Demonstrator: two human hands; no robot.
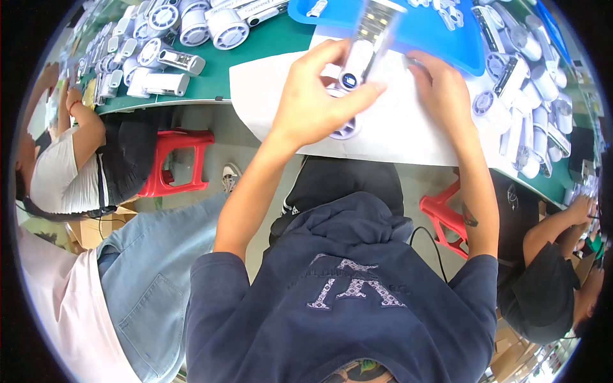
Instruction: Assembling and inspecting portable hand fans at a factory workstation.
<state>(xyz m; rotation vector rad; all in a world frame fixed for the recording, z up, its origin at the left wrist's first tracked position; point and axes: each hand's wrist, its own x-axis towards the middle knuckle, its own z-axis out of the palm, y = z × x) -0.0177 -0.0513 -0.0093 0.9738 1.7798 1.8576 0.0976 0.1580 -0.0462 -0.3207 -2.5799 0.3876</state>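
My left hand [316, 102] is closed around a small white handheld fan [365, 48], gripping its body near the round blue button. The fan tilts up toward the blue tray [415, 35] and is blurred. My right hand [444, 89] rests on the white paper sheet [396, 131] just right of the fan, fingers curled near the tray's edge; whether it holds anything is hidden. Part of another fan's round white head [345, 131] shows under my left hand.
Many white handheld fans lie in rows on the green table at the upper left [172, 60] and in a pile at the right [530, 96]. Seated people are at left [70, 166] and right [549, 268]. Red stools [175, 159] stand under the table.
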